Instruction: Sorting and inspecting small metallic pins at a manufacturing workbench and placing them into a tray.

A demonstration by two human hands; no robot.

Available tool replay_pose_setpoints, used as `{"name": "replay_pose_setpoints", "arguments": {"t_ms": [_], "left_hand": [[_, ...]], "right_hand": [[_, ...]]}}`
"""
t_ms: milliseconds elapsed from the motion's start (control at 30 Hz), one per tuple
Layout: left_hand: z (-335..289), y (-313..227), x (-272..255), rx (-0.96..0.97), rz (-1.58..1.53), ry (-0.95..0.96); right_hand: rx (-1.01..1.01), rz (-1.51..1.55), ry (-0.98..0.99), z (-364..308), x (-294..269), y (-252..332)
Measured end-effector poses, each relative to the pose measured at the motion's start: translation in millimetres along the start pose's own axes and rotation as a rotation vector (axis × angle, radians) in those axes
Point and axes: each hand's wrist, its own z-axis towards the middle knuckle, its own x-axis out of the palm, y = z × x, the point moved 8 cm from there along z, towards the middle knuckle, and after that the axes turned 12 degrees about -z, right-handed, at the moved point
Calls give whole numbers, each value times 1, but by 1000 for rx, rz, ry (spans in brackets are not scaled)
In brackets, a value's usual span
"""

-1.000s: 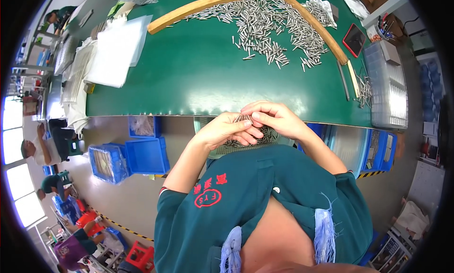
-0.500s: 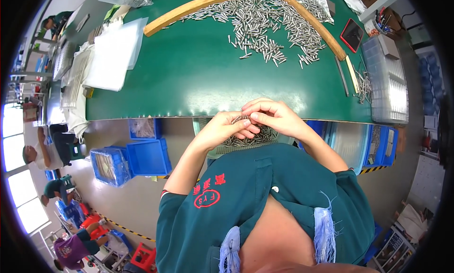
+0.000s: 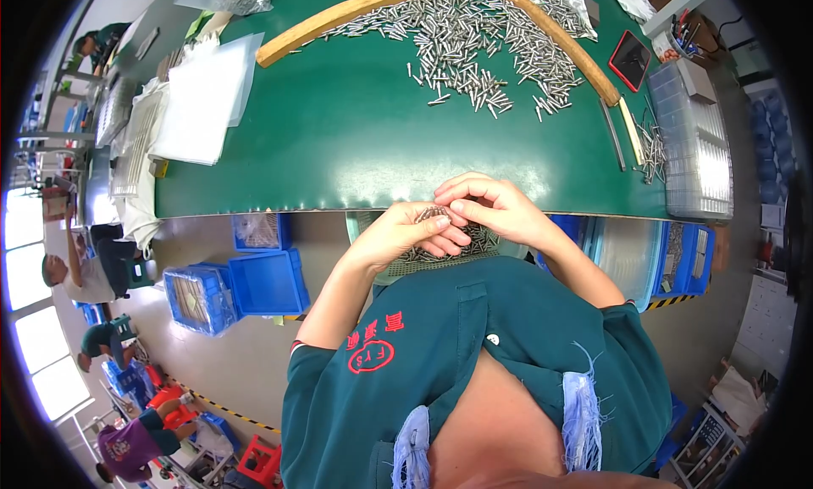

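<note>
Left hand (image 3: 396, 237) and right hand (image 3: 501, 215) meet at the near edge of the counter (image 3: 296, 142), forearms angled inward. The left is curled around a bunch of metal pins (image 3: 437, 211); the right bends over it, fingertips at the bunch, though whether they pinch a pin is too small to tell. Beneath both sits a green basket (image 3: 396, 270) of similar pins. Left of it, a blue bin (image 3: 284, 243) contains pale, plastic-wrapped goods.
</note>
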Motion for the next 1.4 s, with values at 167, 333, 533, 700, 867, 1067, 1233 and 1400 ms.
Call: {"name": "replay_pose_setpoints", "arguments": {"t_ms": [167,333,533,700,867,1067,1233,1400], "left_hand": [[0,1,1,-20,-12,9],[3,2,-1,10,67,-31],[2,-6,2,46,291,-37],[-5,-20,15,31,112,21],[-13,-27,5,102,92,-36],[-27,-40,-13,194,90,-150],[-40,-37,-33,280,45,-231],[-29,-23,-39,312,-27,-193]], "right_hand": [[97,22,-12,-1,-1,-3],[-21,-353,-29,0,0,22],[-165,-448,-129,1,5,25],[386,756,24,-4,11,-27],[408,1124,54,-7,17,-34],[456,1144,34,-6,18,-38],[464,207,-18,-8,3,-22],[-6,-603,-52,-7,7,23]]}}
